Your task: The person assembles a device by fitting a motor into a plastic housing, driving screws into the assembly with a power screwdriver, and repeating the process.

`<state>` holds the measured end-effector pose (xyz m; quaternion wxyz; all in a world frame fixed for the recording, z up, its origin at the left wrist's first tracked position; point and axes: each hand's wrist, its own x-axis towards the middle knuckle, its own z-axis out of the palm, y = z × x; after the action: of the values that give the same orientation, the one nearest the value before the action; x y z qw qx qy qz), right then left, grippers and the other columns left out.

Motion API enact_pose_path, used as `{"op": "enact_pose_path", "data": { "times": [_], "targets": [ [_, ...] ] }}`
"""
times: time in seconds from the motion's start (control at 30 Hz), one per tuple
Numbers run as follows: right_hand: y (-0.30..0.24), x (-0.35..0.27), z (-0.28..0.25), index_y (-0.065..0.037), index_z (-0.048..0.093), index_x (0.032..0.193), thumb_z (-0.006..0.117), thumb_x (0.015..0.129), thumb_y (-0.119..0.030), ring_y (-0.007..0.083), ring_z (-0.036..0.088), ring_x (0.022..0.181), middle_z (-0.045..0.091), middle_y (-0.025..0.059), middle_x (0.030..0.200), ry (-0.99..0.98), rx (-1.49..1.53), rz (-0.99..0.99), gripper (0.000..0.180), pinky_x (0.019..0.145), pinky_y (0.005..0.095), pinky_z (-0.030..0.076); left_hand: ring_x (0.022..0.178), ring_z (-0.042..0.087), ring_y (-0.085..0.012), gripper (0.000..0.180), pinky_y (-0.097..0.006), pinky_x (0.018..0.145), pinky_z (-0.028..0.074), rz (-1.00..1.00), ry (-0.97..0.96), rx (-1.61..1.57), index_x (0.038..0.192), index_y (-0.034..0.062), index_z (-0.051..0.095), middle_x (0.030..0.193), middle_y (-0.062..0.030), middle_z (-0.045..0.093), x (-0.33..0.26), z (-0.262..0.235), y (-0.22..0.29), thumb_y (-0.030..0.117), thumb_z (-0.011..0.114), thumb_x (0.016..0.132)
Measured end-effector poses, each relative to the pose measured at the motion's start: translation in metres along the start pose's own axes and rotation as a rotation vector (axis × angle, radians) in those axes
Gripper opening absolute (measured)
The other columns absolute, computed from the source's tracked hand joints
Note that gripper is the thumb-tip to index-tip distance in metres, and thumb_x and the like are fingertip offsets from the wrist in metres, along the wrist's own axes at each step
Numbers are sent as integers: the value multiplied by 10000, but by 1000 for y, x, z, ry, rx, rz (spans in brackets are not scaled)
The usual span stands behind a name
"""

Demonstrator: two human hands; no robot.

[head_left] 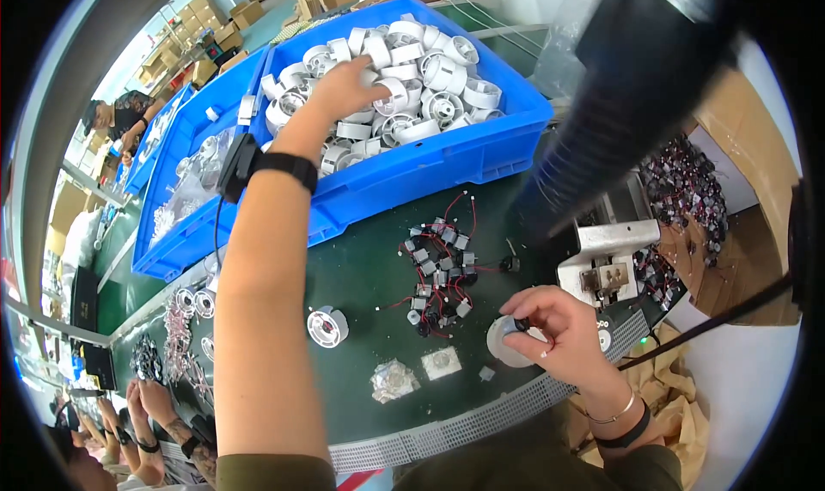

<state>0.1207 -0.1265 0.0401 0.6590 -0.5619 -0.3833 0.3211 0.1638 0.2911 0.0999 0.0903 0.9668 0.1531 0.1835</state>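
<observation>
My left hand point(344, 89) reaches into a blue bin point(430, 158) heaped with white round plastic housings point(444, 74). Its thumb and fingers are spread over the housings and close on none of them. Low on the right, my right hand point(563, 328) pinches a small black part point(519, 324) between thumb and fingers. That part is just above a white disc point(503, 343) on the green table, which the hand partly covers. A single white housing point(327, 327) sits apart on the table, right of my left forearm.
Small motors point(440, 268) with red and black wires lie mid-table. A metal fixture point(606, 259) stands right, under a thick black hose point(636, 87). A second blue bin point(172, 207) holds bagged parts. Another person's hands point(155, 401) work at lower left.
</observation>
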Motion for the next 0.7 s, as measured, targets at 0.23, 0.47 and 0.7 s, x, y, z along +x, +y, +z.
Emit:
{"op": "enact_pose_path", "data": {
  "times": [0.23, 0.47, 0.7],
  "targets": [
    [-2, -1, 3, -2, 609, 939, 696, 754, 43, 54, 518, 664, 575, 35, 873, -9, -38, -82, 210, 566, 191, 425, 649, 648, -151, 265, -251, 600, 496, -224, 7, -160, 1032, 4, 604, 743, -71, 642, -47, -30, -18, 136, 621, 802],
    [-6, -17, -2, 41, 580, 955, 635, 757, 118, 138, 608, 811, 587, 117, 969, 2, 1, -28, 220, 687, 243, 517, 1066, 562, -309, 545, -390, 926, 434, -309, -157, -473, 1211, 81, 535, 1177, -134, 573, -70, -36, 33, 399, 663, 788],
    [-2, -22, 0, 40, 573, 968, 655, 771, 86, 141, 607, 820, 578, 112, 982, -11, 22, -45, 219, 692, 244, 519, 1065, 560, -335, 519, -394, 896, 449, -5, -169, 233, 1145, 66, 553, 1135, -176, 586, -51, -3, 45, 314, 714, 720]
  ]
}}
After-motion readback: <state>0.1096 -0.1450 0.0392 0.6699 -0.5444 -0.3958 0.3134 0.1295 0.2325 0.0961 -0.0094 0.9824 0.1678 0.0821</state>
